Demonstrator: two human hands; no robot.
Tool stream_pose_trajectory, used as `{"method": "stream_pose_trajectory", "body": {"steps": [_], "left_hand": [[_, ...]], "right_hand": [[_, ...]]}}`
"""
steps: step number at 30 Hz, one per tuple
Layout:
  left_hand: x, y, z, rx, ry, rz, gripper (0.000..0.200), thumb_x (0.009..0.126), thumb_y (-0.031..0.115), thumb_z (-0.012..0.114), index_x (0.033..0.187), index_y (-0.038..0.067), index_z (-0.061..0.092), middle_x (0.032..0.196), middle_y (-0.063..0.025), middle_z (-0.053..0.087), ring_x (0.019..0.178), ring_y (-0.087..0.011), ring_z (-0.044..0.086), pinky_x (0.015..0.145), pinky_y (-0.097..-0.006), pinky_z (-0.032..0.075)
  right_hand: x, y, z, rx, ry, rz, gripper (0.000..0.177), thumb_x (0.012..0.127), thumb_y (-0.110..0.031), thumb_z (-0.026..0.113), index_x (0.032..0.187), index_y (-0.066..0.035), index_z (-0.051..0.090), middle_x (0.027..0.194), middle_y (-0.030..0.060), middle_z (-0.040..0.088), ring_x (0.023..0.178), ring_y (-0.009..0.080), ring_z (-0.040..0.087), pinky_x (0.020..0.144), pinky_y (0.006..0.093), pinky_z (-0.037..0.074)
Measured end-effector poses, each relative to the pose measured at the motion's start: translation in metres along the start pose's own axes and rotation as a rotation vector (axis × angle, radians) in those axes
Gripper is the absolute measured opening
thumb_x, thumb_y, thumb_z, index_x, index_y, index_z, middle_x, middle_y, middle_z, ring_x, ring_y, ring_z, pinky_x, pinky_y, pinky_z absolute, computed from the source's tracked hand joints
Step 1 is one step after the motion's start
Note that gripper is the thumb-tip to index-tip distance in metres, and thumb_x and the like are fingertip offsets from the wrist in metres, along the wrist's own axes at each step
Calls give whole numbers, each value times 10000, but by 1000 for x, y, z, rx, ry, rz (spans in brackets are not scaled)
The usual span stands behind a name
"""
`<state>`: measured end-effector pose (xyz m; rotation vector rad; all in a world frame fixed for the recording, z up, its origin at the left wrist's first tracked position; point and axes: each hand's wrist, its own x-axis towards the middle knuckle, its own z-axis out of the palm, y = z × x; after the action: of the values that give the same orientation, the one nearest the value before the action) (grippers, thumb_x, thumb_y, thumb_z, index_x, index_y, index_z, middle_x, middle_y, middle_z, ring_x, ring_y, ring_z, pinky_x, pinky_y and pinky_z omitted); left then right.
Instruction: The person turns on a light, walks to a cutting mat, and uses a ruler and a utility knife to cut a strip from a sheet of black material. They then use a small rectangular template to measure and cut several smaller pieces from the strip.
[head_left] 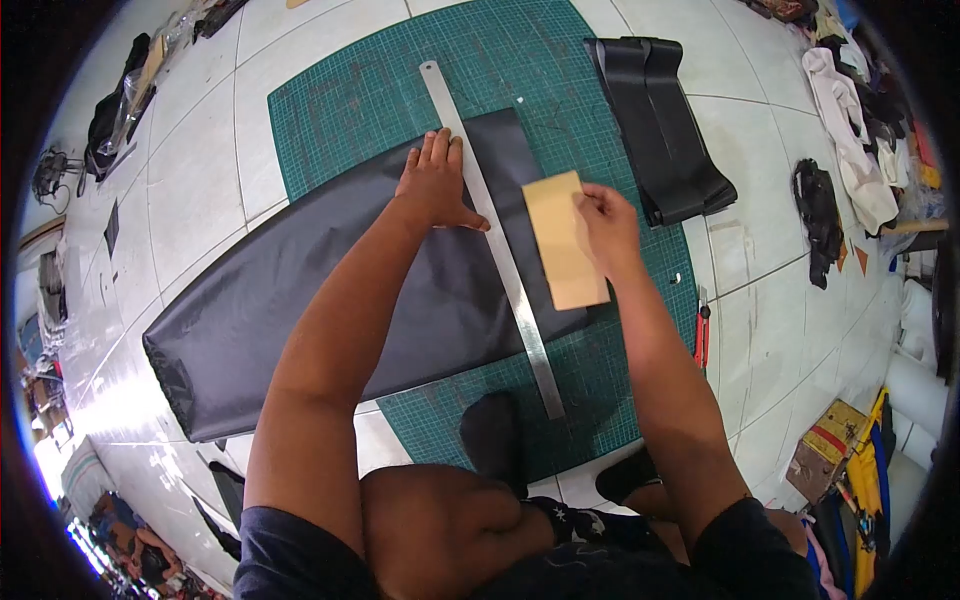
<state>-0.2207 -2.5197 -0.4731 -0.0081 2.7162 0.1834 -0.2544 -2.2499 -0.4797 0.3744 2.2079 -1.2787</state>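
Note:
My left hand (pixel 438 188) lies flat with fingers spread on the black fabric (pixel 330 290), its fingertips and thumb at the edge of a long metal ruler (pixel 500 258). The ruler runs slantwise across the fabric and onto the green cutting mat (pixel 350 130). In my right hand (pixel 607 228) a tan rectangular card (pixel 562 240) is pinched by its right edge. The card is over the fabric's right edge, just right of the ruler. My right fingertips are partly hidden behind the hand.
Folded black material (pixel 655 130) lies across the mat's upper right edge. A red cutter (pixel 703 335) is at the mat's right edge. My feet are at the mat's near edge. A cardboard box (pixel 828 448), white rolls (pixel 915 345) and cloth scraps lie far right on the tiled floor.

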Motion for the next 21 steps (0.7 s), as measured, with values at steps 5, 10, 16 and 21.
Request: {"method": "stream_pose_trajectory", "body": {"steps": [5,10,16,21], "left_hand": [[-1,10,-13,73,-62,-47,1477,536,727,894,1581,-55,202,1652,-250,200,1564,-411,141,1260,-550,202],[3,21,-20,186,-138,-100,1491,555,749,872,1597,-46,162,1679,-224,166,1580,-387,95,1249,-549,199],[5,26,-21,200,-150,-131,1502,542,743,883,1592,-54,161,1683,-226,164,1573,-403,128,1222,-535,265],[5,23,-20,103,-152,-125,1520,524,695,919,1590,-56,139,1686,-225,138,1571,-388,145,1223,-522,296]], "right_hand": [[-58,68,-65,-340,284,-237,477,1018,-381,619,1268,25,617,1049,191,708,922,330,679,828,450,528],[-102,169,-149,-711,819,-193,398,987,-360,613,1103,9,706,1106,249,699,1048,434,636,934,540,473],[-122,221,-163,-691,615,-173,443,985,-404,612,1191,-20,695,1062,278,657,1023,425,619,848,534,477],[-127,193,-154,-490,765,-148,471,1018,-350,586,1404,-80,599,971,254,572,939,425,582,835,509,467]]}}
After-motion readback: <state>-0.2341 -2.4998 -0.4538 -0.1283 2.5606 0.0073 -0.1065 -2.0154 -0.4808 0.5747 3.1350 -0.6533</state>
